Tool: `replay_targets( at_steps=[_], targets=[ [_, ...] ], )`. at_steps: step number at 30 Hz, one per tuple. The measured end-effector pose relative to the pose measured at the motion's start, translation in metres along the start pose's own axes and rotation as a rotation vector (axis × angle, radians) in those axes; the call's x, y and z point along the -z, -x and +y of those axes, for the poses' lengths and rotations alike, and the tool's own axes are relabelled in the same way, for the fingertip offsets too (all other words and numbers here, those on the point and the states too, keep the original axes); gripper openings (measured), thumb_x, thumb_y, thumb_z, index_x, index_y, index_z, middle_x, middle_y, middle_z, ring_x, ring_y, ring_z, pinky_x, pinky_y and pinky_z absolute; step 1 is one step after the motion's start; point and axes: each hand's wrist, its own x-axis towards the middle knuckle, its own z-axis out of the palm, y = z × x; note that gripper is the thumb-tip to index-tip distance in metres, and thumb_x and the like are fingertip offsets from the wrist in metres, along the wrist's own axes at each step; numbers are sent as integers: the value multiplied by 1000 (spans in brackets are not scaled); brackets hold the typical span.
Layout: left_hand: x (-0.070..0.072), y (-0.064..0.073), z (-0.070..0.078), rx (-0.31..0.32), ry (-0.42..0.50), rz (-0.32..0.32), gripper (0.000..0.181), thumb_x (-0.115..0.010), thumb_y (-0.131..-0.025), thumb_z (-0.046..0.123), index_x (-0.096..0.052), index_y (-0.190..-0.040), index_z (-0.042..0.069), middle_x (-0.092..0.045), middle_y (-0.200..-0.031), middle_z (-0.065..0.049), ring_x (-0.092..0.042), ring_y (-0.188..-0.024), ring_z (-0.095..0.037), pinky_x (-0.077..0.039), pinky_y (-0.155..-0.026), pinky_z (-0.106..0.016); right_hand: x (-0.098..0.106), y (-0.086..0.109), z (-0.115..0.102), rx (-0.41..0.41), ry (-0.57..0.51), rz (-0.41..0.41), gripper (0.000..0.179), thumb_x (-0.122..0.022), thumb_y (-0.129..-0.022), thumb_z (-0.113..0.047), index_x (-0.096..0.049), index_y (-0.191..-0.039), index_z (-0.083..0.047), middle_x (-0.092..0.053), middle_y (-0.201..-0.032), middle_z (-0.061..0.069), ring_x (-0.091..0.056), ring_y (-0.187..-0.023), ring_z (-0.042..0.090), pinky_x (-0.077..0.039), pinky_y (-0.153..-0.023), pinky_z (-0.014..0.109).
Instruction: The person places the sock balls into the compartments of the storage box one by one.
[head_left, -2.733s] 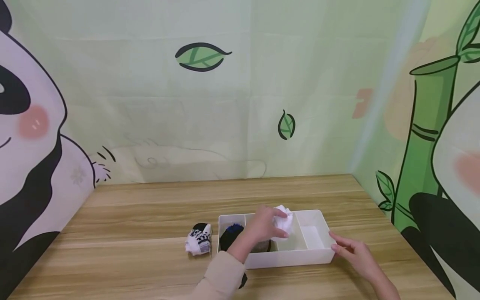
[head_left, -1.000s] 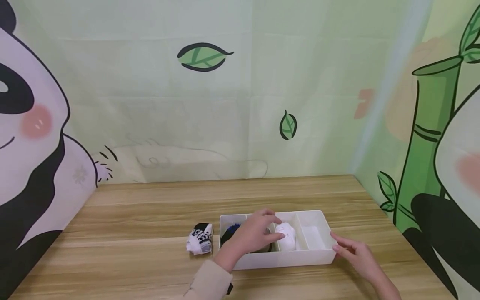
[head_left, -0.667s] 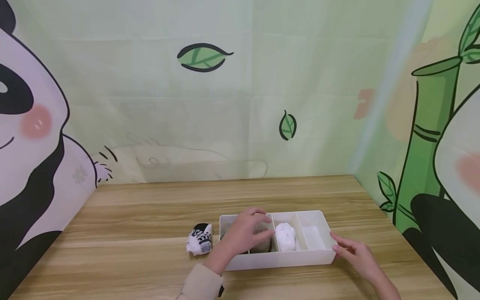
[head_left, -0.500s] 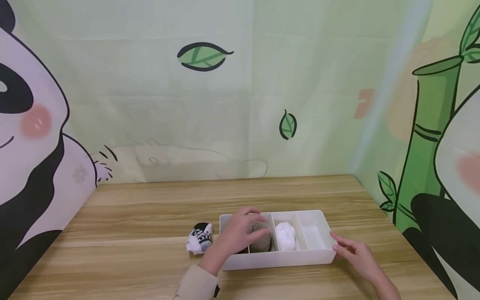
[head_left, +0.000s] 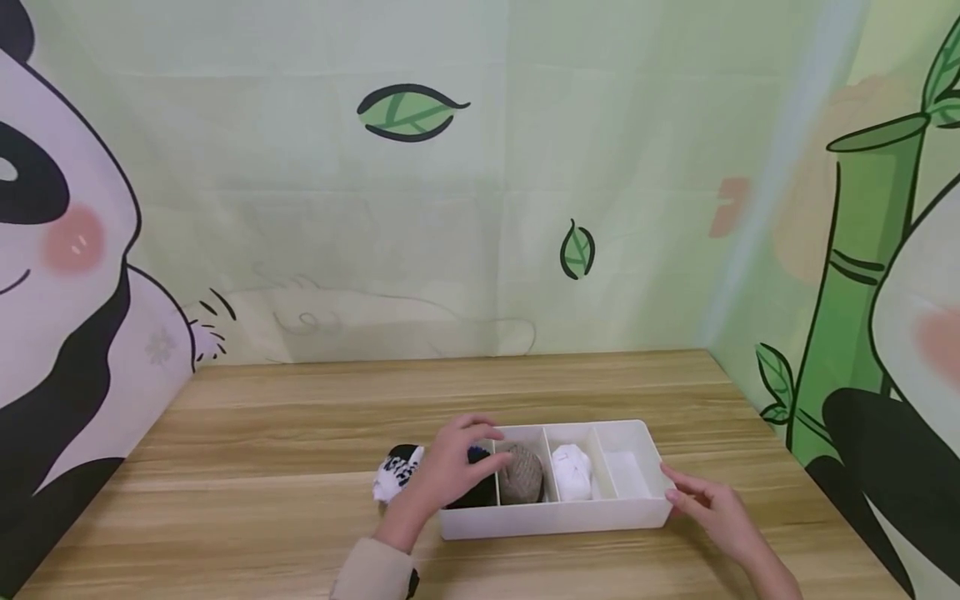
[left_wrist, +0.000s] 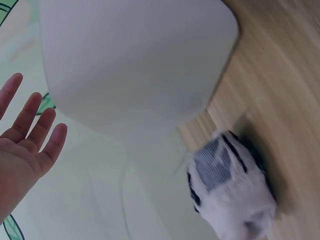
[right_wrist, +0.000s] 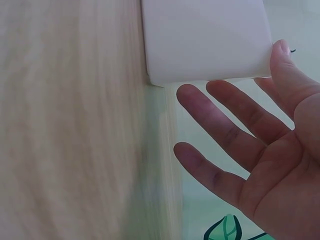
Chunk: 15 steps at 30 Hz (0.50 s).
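A white divided storage box lies on the table. From left to right its compartments hold a black rolled sock with a bit of blue, a grey-brown ribbed rolled sock and a white rolled sock; the rightmost holds nothing. My left hand hovers over the box's left end, fingers spread and holding nothing, partly hiding the black sock. At the right end, thumb and index finger of my right hand hold the box's corner, the other fingers loosely extended. A black-and-white patterned rolled sock lies left of the box.
The wooden table runs back to a printed cloth backdrop with pandas and bamboo, which also closes off both sides. A small black thing shows partly beside the left sleeve.
My left hand lowered the white sock into the third compartment and let it go. It then moved left over the box, uncovering the grey-brown sock. The right hand stayed at the corner.
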Motion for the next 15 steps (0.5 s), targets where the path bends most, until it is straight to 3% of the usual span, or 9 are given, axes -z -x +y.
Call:
replay_targets(
  at_steps=[7,15],
  targets=[
    [10,8,-13,41,26,23,24,-66,-81,25,-67,-97,7,-57,-110,-7,-50,-105,-25,-41,-86,-40,1,-1,0,3,1,-8,38,-56,-87,-8,-49,-120,11,-50,-116,29,-62,-69,17,-48,-67,23],
    [14,17,-30,43,24,134,21,-71,-76,20,-68,-90,5,-61,-100,-5,-54,-98,-23,-42,-84,-39,0,0,-1,2,12,5,37,-57,-86,-7,-50,-118,11,-53,-112,28,-61,-67,17,-47,-67,23]
  ],
)
